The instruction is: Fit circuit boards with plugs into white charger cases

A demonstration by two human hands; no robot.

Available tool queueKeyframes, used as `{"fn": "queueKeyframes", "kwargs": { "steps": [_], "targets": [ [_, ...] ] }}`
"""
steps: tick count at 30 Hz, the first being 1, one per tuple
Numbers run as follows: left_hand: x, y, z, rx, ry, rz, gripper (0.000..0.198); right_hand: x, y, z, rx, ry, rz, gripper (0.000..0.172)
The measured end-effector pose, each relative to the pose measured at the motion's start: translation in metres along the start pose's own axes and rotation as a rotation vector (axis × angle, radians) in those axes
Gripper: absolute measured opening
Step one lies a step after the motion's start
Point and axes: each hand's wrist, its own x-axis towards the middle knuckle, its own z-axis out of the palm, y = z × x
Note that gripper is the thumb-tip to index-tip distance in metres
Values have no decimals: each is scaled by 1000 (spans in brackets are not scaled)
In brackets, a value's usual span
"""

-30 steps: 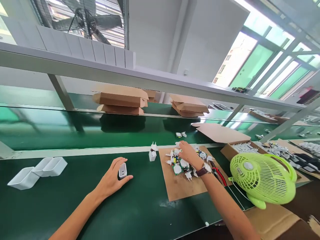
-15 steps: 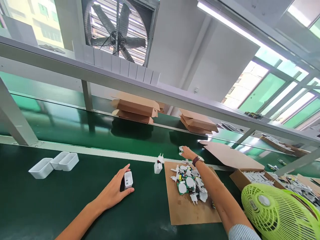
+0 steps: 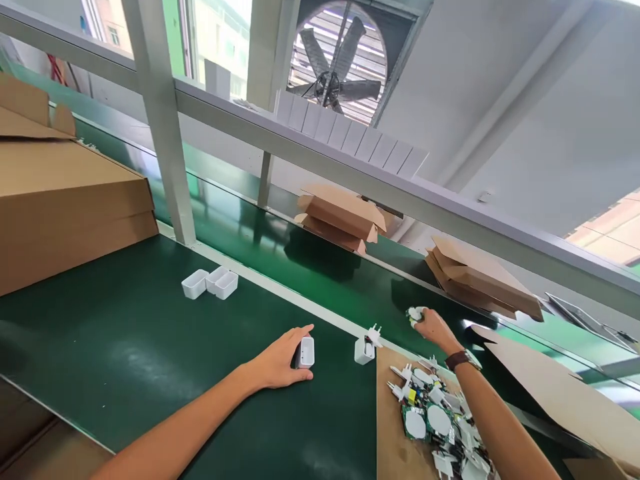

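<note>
A white plastic charger housing [image 3: 305, 352] stands on the green bench, its end with slots facing me. My left hand [image 3: 283, 357] curls round it, thumb at the near side and fingers at the far side. Over the green conveyor belt, my right hand [image 3: 434, 328] pinches a small circuit board [image 3: 415, 315] with white parts. Between the hands stands another white housing [image 3: 364, 351], with a white plug piece [image 3: 373, 335] sticking out of its top. Below my right forearm, a pile of circuit boards and plug pieces [image 3: 425, 420] lies on a brown cardboard sheet [image 3: 393, 460].
Several open white housings [image 3: 194, 285] sit at the bench's back left. A large cardboard box [image 3: 75, 220] occupies the far left. Folded cartons [image 3: 340, 217] lie beyond the belt. A metal post [image 3: 163, 127] and shelf rail [image 3: 345, 170] cross in front.
The view has swung left, bringing the large carton into sight and taking the green fan out. Both hands keep nearly the same places, the right with its board over the belt.
</note>
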Motion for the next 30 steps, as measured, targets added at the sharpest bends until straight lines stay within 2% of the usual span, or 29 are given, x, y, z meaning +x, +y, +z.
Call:
{"fn": "queueKeyframes", "kwargs": {
  "steps": [3,6,8,11,13,14,18,23,27,30],
  "targets": [
    [0,-2,1,12,6,22,90,-30,-8,-13,137,66,-69,40],
    [2,-3,1,41,-1,6,88,-92,-37,-4,465,145,-359,44],
    [4,-2,1,60,-1,0,87,-134,-66,15,626,83,-541,36],
    [4,-2,2,76,2,6,87,-169,-107,50,703,-116,-614,28],
    [3,-1,2,83,6,8,87,-169,-123,69,691,-196,-581,28],
    [2,0,2,86,9,10,86,-165,-126,75,663,-181,-551,30],
    [1,3,0,99,12,-1,84,-149,-128,80,522,6,-489,29],
    [1,8,-5,85,-7,27,86,-163,-126,82,410,-93,-701,52],
    [-1,9,-7,70,-17,51,87,-171,-122,92,423,-68,-708,34],
    [-3,8,-8,56,-27,66,85,-172,-117,101,561,12,-685,36]
  ]
}}
